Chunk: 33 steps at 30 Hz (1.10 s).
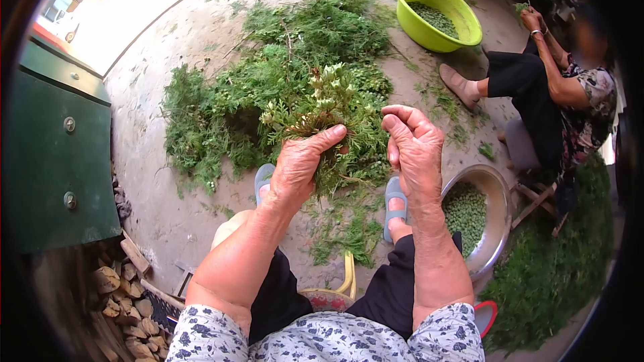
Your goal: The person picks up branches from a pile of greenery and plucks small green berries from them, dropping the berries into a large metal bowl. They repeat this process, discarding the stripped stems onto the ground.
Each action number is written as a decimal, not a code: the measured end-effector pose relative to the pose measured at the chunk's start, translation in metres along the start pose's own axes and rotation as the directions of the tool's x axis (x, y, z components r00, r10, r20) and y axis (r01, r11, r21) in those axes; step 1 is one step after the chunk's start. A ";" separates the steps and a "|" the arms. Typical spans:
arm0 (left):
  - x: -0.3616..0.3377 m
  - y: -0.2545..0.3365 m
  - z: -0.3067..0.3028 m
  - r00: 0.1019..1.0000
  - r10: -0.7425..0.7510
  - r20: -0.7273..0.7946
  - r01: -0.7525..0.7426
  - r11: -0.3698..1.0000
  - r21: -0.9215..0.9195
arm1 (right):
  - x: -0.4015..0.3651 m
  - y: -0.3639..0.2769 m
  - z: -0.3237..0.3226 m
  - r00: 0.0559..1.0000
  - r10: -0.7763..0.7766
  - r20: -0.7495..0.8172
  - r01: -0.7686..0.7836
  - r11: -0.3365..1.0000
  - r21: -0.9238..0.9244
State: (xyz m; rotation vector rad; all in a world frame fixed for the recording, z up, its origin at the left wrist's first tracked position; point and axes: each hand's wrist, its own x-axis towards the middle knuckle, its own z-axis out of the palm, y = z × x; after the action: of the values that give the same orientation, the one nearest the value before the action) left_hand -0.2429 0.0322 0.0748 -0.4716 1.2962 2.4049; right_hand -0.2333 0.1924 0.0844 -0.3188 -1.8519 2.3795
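Note:
My left hand (298,164) is closed around a sprig of evergreen (329,104) with flat scaly leaves, some browned foliage and pale green cones near its top. The thumb presses across the stems. Just to the right, apart from the sprig, is my right hand (419,154), its fingers curled in toward the thumb; whatever they may hold is too small to make out. Below both hands, a large heap of cut evergreen branches (215,110) lies on the floor. Beside my right forearm stands a steel basin (502,191) containing many small green cones (464,218).
A lime-green tub (429,37) with green cones stands at the back right. Near it a seated person (563,87) raises a sprig in both hands. More greenery (557,275) covers the right floor. A green cabinet (60,154) and split firewood (131,308) are at left.

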 end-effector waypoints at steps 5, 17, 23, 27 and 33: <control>-0.001 -0.005 0.004 0.995 0.070 0.065 -0.074 0.995 0.068 | 0.000 -0.002 0.003 0.998 0.064 -0.002 -0.064 0.984 -0.166; -0.008 -0.006 0.003 0.997 0.000 0.075 -0.007 0.995 0.101 | 0.004 0.002 -0.004 0.940 -0.179 -0.290 0.185 0.983 -0.009; -0.008 -0.001 0.000 0.996 -0.014 0.089 0.005 0.995 0.100 | 0.009 -0.006 -0.013 0.982 0.185 -0.023 -0.161 0.905 0.394; -0.008 0.002 0.001 0.997 -0.005 0.079 -0.002 0.996 0.086 | 0.004 -0.006 -0.017 0.894 0.337 0.295 -0.412 0.878 0.244; -0.004 -0.004 -0.001 0.990 0.049 0.135 -0.060 0.995 0.081 | -0.009 -0.005 -0.004 0.837 0.410 0.364 -0.505 0.835 0.221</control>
State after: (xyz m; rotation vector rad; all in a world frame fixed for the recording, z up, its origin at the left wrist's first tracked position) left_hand -0.2375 0.0327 0.0737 -0.2504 1.3615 2.3692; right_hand -0.2237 0.1955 0.0895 -0.4340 -1.6012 3.1653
